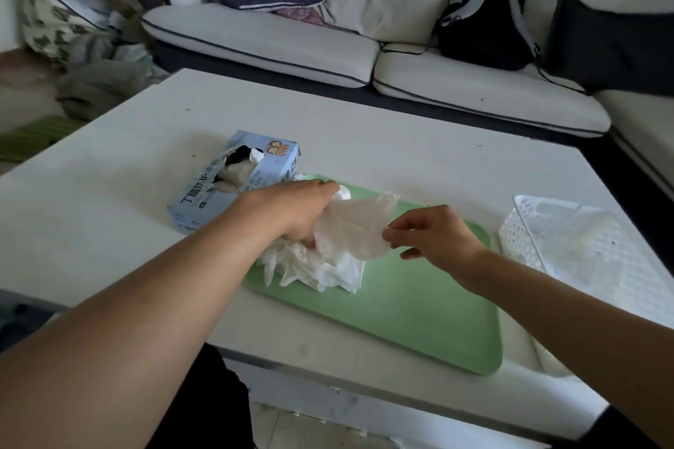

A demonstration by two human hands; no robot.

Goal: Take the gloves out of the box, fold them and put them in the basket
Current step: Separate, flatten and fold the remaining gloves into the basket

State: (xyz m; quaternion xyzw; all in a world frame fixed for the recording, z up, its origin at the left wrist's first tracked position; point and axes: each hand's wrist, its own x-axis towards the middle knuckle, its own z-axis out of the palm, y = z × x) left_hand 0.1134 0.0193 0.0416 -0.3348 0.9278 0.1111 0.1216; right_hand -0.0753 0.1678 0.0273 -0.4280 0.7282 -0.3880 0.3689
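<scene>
A light blue glove box (233,179) lies on the white table, its torn top showing white gloves inside. A pile of thin white gloves (321,266) sits on the far left part of a green tray (419,302). One translucent glove (355,226) is lifted above the pile. My left hand (291,208) reaches over the pile and holds the glove's left side; its fingertips are hidden under the glove. My right hand (434,233) pinches the glove's right edge between thumb and forefinger. A white perforated basket (525,230) stands at the right of the tray.
The white table (401,149) ends close to me at its front edge. A white sofa (273,44) with cushions and a black backpack (481,25) runs behind the table. Bundled cloth and bags (84,47) lie on the floor at far left.
</scene>
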